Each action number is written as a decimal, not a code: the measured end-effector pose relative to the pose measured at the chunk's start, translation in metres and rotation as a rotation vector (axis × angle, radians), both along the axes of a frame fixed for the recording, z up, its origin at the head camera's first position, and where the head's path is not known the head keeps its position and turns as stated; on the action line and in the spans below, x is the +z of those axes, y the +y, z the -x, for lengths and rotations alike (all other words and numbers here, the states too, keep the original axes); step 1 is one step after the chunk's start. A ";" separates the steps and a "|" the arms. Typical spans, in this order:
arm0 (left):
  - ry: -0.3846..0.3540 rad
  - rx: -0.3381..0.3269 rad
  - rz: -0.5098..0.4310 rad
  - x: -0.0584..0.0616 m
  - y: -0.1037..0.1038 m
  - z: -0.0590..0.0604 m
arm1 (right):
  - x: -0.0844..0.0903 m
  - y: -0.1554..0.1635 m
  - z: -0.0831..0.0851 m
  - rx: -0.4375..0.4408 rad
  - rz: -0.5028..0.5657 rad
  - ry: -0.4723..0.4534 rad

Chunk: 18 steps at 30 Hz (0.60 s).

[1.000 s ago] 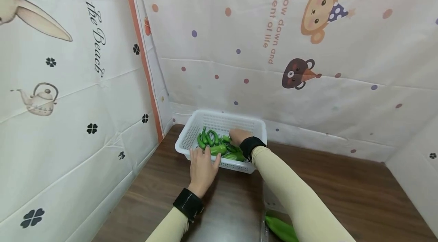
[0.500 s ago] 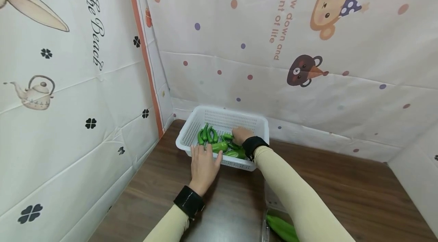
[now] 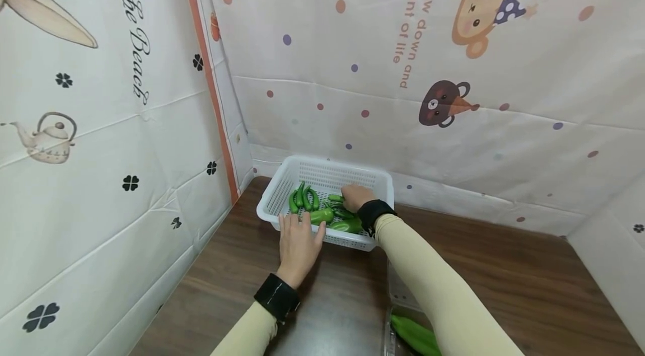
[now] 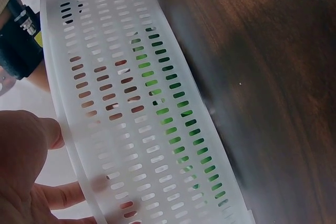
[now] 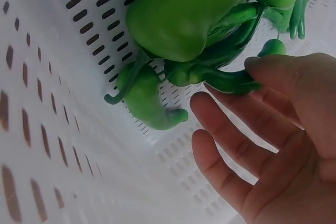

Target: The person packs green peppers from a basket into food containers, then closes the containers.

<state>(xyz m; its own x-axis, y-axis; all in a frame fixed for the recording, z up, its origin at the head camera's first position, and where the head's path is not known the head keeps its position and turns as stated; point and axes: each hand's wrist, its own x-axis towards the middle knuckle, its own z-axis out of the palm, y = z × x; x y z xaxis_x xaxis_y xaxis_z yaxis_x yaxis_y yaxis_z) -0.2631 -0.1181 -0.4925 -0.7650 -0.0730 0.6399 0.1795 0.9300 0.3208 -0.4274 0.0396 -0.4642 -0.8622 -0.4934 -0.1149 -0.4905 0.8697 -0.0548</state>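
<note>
- Nearest the camera: a green vegetable (image 3: pixel 414 336) lies in a clear tray at the lower edge of the tabletop (image 3: pixel 504 272), just beside the right sleeve. Kind of vegetable cannot be told.
- Left hand (image 3: pixel 298 244): lies on the tabletop with fingers straight, fingertips against the near wall of the white basket (image 3: pixel 282 191). It grips nothing; it seems to brace the basket.
- Basket sits at the far left corner of the tabletop, near the printed curtain. Its slotted wall (image 4: pixel 131 103) fills the left wrist view.
- Right hand (image 3: pixel 356 197): inside the basket, over the green peppers (image 3: pixel 322 211). Fingers loosely spread, about half open; fingertips (image 5: pixel 252 64) touch 1 thin curved pepper (image 5: pixel 231 80), not closed round it.
- 1 large pepper (image 5: pixel 184 14) and 1 small bent one (image 5: pixel 147 103) lie just beside it on the basket floor.
- Judged step: choosing a pepper. Next move calls for curling fingers and thumb round the thin one.
</note>
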 end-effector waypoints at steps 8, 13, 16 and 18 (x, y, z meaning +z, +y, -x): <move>-0.024 0.001 -0.004 0.001 0.001 -0.001 | 0.004 0.003 -0.001 -0.024 -0.007 0.018; -0.023 -0.004 -0.007 0.003 0.001 -0.002 | 0.012 0.003 -0.005 -0.031 -0.010 0.009; -0.007 -0.005 -0.007 0.002 0.000 -0.002 | 0.017 0.002 -0.008 -0.030 0.007 0.015; 0.005 -0.007 -0.006 0.001 0.000 -0.003 | 0.019 0.001 -0.010 -0.028 0.025 0.020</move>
